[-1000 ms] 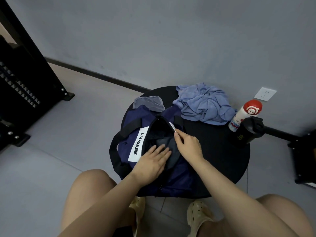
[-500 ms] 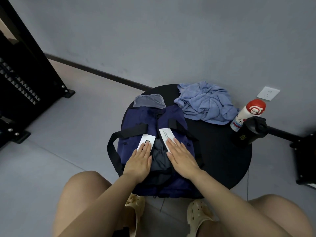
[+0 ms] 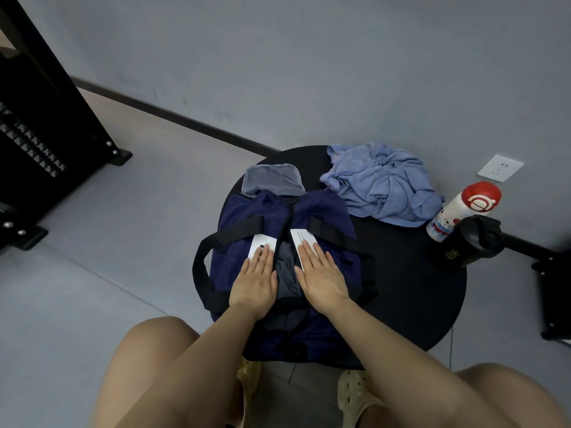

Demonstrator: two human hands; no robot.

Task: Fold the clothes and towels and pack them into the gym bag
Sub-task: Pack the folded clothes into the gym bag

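A navy gym bag (image 3: 324, 211) with black straps lies on a round black table (image 3: 411, 288). Its top opening shows dark grey cloth (image 3: 285, 270) inside. My left hand (image 3: 256, 279) lies flat on the bag's left flap, fingers straight over a white label. My right hand (image 3: 321, 276) presses flat on the right flap, over the other white label. A crumpled light blue towel (image 3: 383, 186) sits on the table behind the bag, to the right. A grey pouch-like flap (image 3: 272, 179) sticks out at the bag's far end.
A white bottle with a red cap (image 3: 463, 211) and a black bottle (image 3: 463, 242) stand at the table's right edge. A black rack (image 3: 37, 118) is on the floor at left, a wall socket (image 3: 500, 167) at right. My knees and sandals are below the table.
A second ago my right hand pinched the bag's flap open and my left pushed cloth inside. Both hands now lie flat on the flaps, the opening pressed narrower.
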